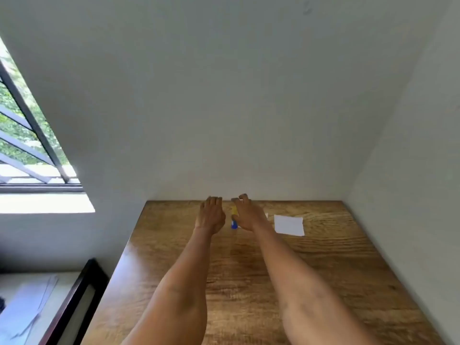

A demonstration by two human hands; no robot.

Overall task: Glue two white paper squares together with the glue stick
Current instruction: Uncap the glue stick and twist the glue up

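Note:
A glue stick [234, 219] with a yellow body and a blue cap lies on the wooden table [249, 270] near its far edge, between my two hands. My left hand [211, 215] hovers just left of it with relaxed fingers, holding nothing. My right hand [246, 212] reaches over the stick's right side, fingers spread and loosely curled, and partly hides it. One white paper square [289, 224] lies flat to the right of my right hand. A small white sliver [266, 215] shows beside my right wrist; I cannot tell what it is.
Grey walls close the table in at the back and on the right. A window [29, 135] with dark bars is at the left. Below it stands a dark-framed surface [37, 307] with papers, beside the table's left edge.

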